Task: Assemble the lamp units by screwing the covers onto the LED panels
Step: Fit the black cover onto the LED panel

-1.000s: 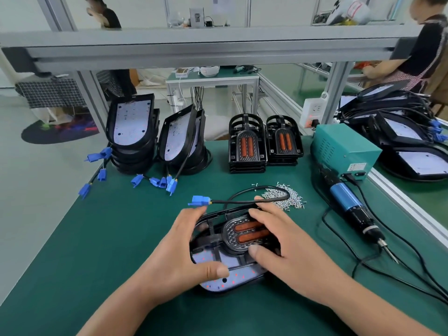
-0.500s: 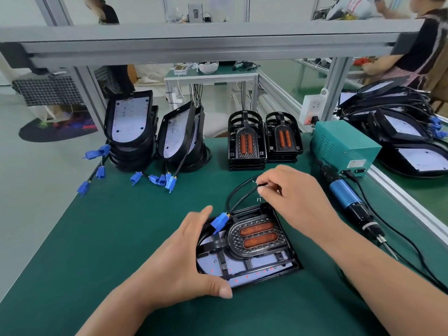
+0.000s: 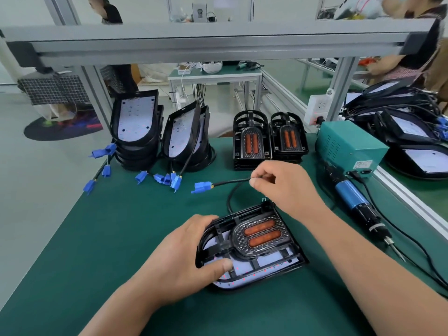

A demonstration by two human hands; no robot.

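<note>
A lamp unit (image 3: 257,246) lies on the green table in front of me: a black cover with two orange lenses sits over a white LED panel. My left hand (image 3: 184,258) grips its left end, thumb on the front rim. My right hand (image 3: 283,187) pinches the unit's black cable (image 3: 230,182) behind it. The cable ends in a blue connector (image 3: 201,186) pointing left, held above the table. The electric screwdriver (image 3: 356,202) lies on the table to the right, untouched.
Two stacks of LED panels (image 3: 135,127) with blue connectors lean at the back left. Two stacks of black covers (image 3: 252,144) stand behind the unit. A teal power box (image 3: 349,146) sits at the right. More lamp units (image 3: 412,146) lie beyond the right rail.
My right hand left the cover, took the cable and pulled it up and back; the blue connector swung from the unit's left end out to the left. The unit turned slightly.
</note>
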